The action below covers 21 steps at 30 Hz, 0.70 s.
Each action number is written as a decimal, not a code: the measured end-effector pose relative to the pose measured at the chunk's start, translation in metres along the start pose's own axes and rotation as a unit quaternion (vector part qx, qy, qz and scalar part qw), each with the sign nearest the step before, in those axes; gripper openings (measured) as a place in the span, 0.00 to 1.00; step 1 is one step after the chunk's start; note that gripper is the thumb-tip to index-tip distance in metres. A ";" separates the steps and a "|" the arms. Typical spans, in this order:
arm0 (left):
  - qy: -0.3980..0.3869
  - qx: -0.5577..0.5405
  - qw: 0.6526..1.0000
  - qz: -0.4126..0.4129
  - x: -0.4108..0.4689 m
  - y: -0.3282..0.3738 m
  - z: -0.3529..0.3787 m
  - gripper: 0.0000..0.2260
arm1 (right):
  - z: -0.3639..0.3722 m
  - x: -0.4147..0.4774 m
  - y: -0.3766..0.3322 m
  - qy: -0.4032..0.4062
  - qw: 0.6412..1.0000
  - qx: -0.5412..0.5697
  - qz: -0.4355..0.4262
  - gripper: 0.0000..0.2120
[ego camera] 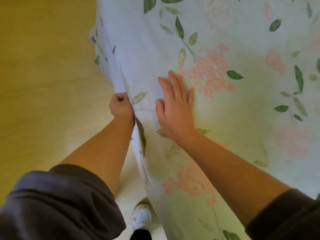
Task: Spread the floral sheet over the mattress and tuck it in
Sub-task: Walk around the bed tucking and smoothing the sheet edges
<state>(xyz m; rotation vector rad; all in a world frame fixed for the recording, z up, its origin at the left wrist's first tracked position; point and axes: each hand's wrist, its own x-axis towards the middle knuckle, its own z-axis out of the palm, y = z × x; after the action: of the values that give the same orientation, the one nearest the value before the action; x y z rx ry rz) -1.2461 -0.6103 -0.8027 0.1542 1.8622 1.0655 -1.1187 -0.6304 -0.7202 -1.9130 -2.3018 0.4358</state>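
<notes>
Two jobs: left hand [122,106] grips the sheet [242,118] edge, fingers [121,98] curled; right hand [174,110] presses flat, fingers straight. Pulling taut evenly before tucking seems wise.

Open floor [43,84] left of the hanging floral sheet [155,40], white shoe [142,217] beside it

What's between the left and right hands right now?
Only the floral sheet: a bare printed stretch between the left hand, gripping its edge, and the flat right hand, in the head view.
</notes>
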 end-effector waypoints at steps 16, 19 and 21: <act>-0.003 0.190 0.976 0.110 0.032 0.011 -0.024 0.21 | 0.023 0.052 -0.034 0.005 0.996 -0.087 -0.018 0.25; -0.007 0.218 0.971 0.095 0.031 0.011 -0.021 0.21 | 0.023 0.054 -0.034 0.004 0.995 -0.097 -0.019 0.25; -0.024 0.233 0.969 0.085 0.032 0.014 -0.022 0.20 | 0.024 0.055 -0.031 0.002 0.994 -0.109 -0.024 0.25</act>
<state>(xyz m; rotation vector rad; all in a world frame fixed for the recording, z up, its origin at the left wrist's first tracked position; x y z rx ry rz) -1.2850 -0.5992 -0.8102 0.6175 2.0544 0.7092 -1.1653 -0.5857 -0.7387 -1.9427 -2.4774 0.1809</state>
